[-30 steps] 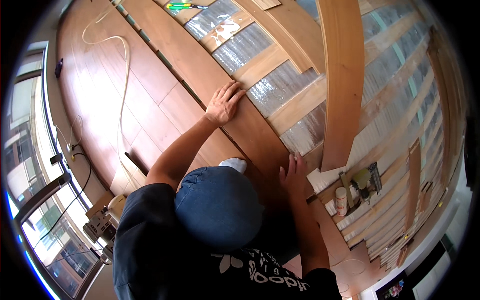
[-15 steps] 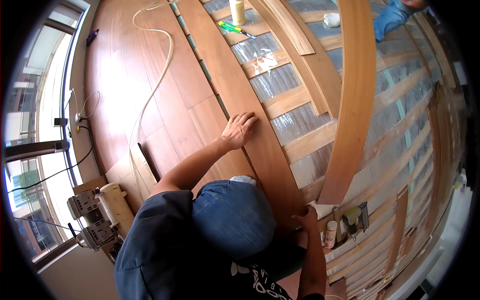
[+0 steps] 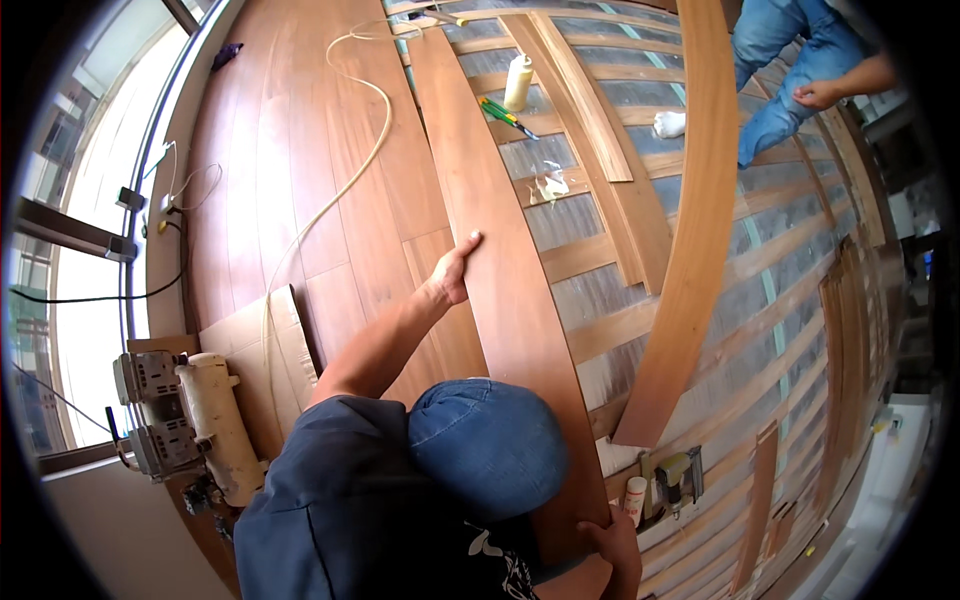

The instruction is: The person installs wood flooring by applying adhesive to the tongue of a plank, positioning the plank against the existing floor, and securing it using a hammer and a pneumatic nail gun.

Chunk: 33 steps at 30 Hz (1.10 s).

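Observation:
A long brown floorboard (image 3: 510, 290) runs away from me, over the seam beside the laid flooring. My left hand (image 3: 456, 272) is closed on its left edge, thumb on top and the other fingers out of sight underneath. Nearer my body, my right hand (image 3: 612, 540) grips the board's right edge close to its near end. The board's near-left part is hidden behind me. To the left, finished wood flooring (image 3: 290, 180) reaches toward the windows. Wooden battens (image 3: 590, 258) over clear film lie to the right of the board.
A curved loose board (image 3: 700, 230) stands right. Beyond it sits a person in jeans (image 3: 790, 60). A nail gun (image 3: 680, 480) and white canister (image 3: 635, 500) lie near my right hand. A glue bottle (image 3: 518, 82), green cutter (image 3: 508, 118), air hose (image 3: 350, 185) and compressor (image 3: 180, 420) surround me.
My left hand has gone from lying flat on the board to gripping its left edge. The board now covers the gap beside the laid flooring. The whole view has shifted.

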Available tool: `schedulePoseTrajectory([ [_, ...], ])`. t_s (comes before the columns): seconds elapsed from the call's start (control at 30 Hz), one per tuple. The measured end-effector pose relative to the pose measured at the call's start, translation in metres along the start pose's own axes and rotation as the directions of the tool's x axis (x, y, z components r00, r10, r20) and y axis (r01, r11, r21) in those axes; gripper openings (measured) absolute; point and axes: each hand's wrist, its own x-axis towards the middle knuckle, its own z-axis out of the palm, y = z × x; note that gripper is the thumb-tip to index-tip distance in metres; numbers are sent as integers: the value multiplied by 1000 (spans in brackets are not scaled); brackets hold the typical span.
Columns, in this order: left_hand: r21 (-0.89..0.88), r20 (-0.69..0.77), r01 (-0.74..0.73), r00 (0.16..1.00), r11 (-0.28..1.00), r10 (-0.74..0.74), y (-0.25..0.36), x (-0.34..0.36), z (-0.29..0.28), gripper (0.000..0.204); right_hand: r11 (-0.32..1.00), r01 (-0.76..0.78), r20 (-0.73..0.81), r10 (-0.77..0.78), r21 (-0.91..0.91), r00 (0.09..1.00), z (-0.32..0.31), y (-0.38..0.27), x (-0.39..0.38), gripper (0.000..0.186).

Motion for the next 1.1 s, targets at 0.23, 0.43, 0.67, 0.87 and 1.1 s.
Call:
schedulePoseTrajectory([
  [0.23, 152, 302, 267, 904, 952, -302, -78, -92, 14, 49, 993, -12, -36, 7, -114, 999, -37, 204, -60, 42],
  [0.43, -89, 478, 220, 865, 971, -152, -56, -106, 9, 82, 937, -25, -242, -64, -350, 968, -16, 149, -84, 42],
  [0.67, -380, 371, 41, 922, 924, 112, 57, -73, 10, 48, 490, 55, -403, -771, -870, 493, 104, 25, -21, 44],
  [0.87, -270, 432, -218, 843, 938, 321, 93, -113, -35, 53, 911, 19, -641, -305, -412, 704, 90, -5, -23, 66],
  [1.1, -376, 319, -283, 854, 882, 410, 122, -100, -56, 49, 263, 236, -229, -59, 936, 972, 107, -24, 21, 77],
])
